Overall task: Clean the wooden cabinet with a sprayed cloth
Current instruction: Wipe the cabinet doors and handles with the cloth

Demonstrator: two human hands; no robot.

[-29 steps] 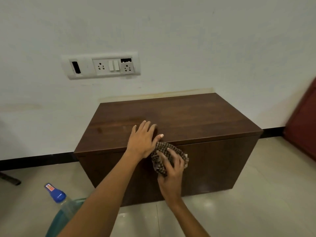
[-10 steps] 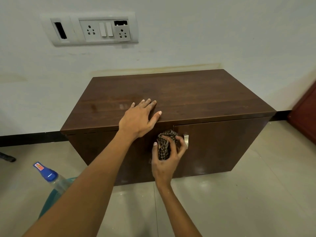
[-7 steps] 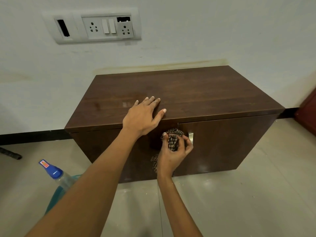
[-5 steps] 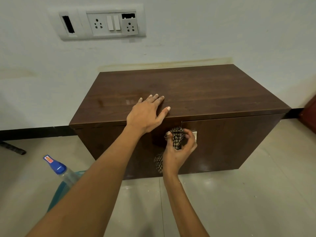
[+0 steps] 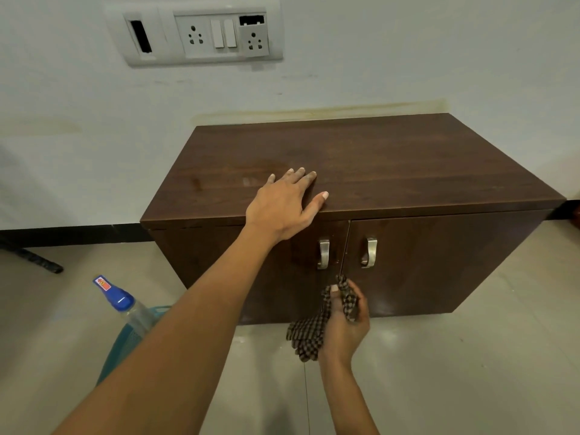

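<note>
The left hand (image 5: 284, 208) is lying flat, fingers spread, on the cabinet (image 5: 392, 171) top. The right hand (image 5: 343, 324) is gripping the cloth (image 5: 309, 335) before the doors' lower edge, its long axis hanging down-left.

I find no text I can read anywhere in my view. The only printed thing is a small red-orange label (image 5: 103, 283) on the blue cap (image 5: 117, 296) of the bottle (image 5: 135, 321) at lower left, and its marks are too small and blurred for me to make out (I cannot tell whether they are letters or a logo). The socket plate (image 5: 194, 34) on the wall shows no lettering I can see, and neither does the cabinet (image 5: 376, 164).
</note>
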